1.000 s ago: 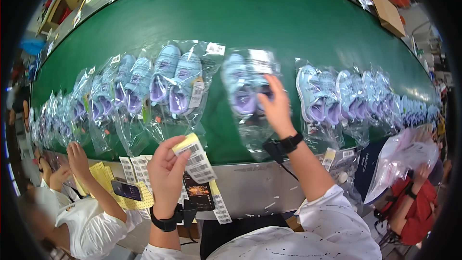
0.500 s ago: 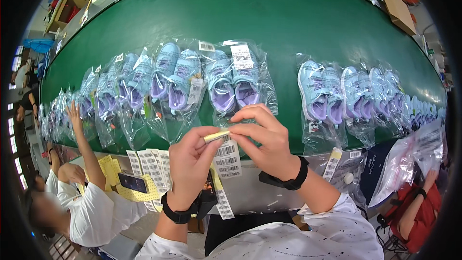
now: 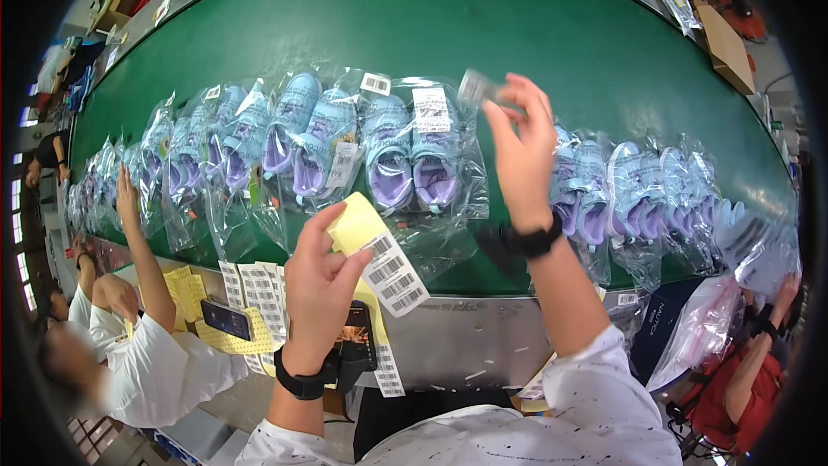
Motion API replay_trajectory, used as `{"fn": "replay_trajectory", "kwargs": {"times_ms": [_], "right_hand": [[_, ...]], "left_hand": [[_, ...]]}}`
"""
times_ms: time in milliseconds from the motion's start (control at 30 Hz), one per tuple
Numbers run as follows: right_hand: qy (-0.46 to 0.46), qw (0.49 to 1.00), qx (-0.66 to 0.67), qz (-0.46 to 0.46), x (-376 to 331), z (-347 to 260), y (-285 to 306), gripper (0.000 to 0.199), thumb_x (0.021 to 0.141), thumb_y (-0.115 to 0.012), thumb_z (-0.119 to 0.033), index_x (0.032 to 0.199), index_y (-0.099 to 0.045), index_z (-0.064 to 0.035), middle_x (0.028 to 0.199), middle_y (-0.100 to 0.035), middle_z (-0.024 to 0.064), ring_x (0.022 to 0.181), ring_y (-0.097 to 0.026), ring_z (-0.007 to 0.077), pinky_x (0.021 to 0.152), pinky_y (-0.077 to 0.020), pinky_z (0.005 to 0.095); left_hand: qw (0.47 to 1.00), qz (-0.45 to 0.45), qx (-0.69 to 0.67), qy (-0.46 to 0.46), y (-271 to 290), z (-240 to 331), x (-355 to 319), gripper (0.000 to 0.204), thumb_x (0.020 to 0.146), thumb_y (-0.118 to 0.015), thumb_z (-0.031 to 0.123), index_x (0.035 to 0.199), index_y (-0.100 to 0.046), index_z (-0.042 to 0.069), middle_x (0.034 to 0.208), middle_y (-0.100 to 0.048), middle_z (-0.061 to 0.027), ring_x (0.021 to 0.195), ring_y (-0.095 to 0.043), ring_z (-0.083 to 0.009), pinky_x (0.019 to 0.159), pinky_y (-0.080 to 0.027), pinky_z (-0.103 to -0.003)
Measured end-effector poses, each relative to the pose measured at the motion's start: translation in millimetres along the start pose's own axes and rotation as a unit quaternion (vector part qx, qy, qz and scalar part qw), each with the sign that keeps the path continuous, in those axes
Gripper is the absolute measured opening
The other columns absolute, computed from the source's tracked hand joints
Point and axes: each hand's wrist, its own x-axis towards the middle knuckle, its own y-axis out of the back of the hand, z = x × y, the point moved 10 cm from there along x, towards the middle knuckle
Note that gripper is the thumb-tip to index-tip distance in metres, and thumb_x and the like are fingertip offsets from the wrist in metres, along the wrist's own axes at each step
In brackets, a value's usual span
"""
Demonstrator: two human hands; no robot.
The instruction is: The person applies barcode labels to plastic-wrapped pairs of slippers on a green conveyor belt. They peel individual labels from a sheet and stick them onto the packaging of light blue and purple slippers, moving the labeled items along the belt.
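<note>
My left hand point(image 3: 312, 289) pinches a strip of barcode labels point(image 3: 398, 283), its bare yellow backing at the upper end. My right hand point(image 3: 526, 151) is raised over the green table, a single barcode sticker point(image 3: 476, 88), smeared by motion, between thumb and fingers. The sticker is just right of a clear bag point(image 3: 470, 168) holding light blue shoes point(image 3: 391, 151) with purple insides. A white label point(image 3: 431, 110) lies on the upper part of that bag, over the right shoe.
More bagged shoes point(image 3: 302, 125) line the green table point(image 3: 414, 26) on both sides. A phone point(image 3: 355, 336) and label sheets point(image 3: 259, 289) lie near the front edge. One co-worker's arm point(image 3: 142, 242) reaches in at left; another's hand point(image 3: 785, 293) is at right.
My hands have parted. The right one moved up and right with a sticker, while the left keeps the label strip, now tilted. The shoes to the right have shifted down in view.
</note>
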Motion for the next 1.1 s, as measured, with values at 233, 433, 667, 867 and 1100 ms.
{"fn": "replay_trajectory", "kwargs": {"times_ms": [233,433,667,867,1100], "right_hand": [[-0.253,0.951,0.149,-0.094,13,156,-31,0.076,0.083,-0.068,0.002,0.147,-0.027,-0.0042,0.089,-0.068,0.0113,0.084,-0.067,0.0208,0.077,-0.0541,0.0313],[-0.323,0.926,0.184,-0.072,-5,175,-4,0.074,0.085,-0.064,0.004,0.147,-0.025,-0.0015,0.09,-0.069,0.0123,0.081,-0.068,0.0171,0.073,-0.0547,0.0274],[-0.318,0.893,0.318,-0.004,32,160,24,0.034,0.087,-0.068,-0.004,0.118,-0.055,-0.0055,0.094,-0.065,0.004,0.089,-0.063,0.0143,0.079,-0.049,0.0274],[-0.347,0.883,0.256,-0.184,29,157,-19,0.009,0.087,-0.071,-0.011,0.09,-0.063,-0.0068,0.09,-0.064,0.0007,0.087,-0.06,0.0109,0.082,-0.0466,0.0264],[-0.355,0.893,0.223,-0.163,33,182,-24,0.009,0.085,-0.069,-0.003,0.086,-0.061,-0.0032,0.08,-0.065,0.0044,0.072,-0.064,0.0128,0.065,-0.0532,0.0259]], "left_hand": [[0.998,0.034,-0.045,-0.024,-3,2,-6,0.052,0.089,-0.059,-0.008,0.137,-0.037,-0.005,0.118,-0.06,-0.0182,0.096,-0.066,-0.0166,0.075,-0.054,-0.023],[0.998,0.063,-0.026,-0.008,6,-7,-10,0.051,0.089,-0.058,-0.008,0.136,-0.038,-0.005,0.123,-0.059,-0.0198,0.097,-0.066,-0.0164,0.077,-0.054,-0.023],[0.994,0.096,-0.045,-0.04,7,2,-12,0.051,0.089,-0.059,-0.008,0.136,-0.039,-0.004,0.125,-0.058,-0.0197,0.1,-0.066,-0.0171,0.078,-0.054,-0.024],[0.995,0.081,-0.056,-0.01,-4,-3,-11,0.052,0.087,-0.059,-0.009,0.136,-0.04,-0.005,0.126,-0.058,-0.0173,0.107,-0.063,-0.0174,0.087,-0.052,-0.026],[0.996,0.063,-0.067,-0.011,-20,-7,-12,0.051,0.088,-0.058,-0.009,0.135,-0.04,-0.005,0.128,-0.057,-0.0173,0.109,-0.062,-0.0179,0.089,-0.051,-0.026]]}}
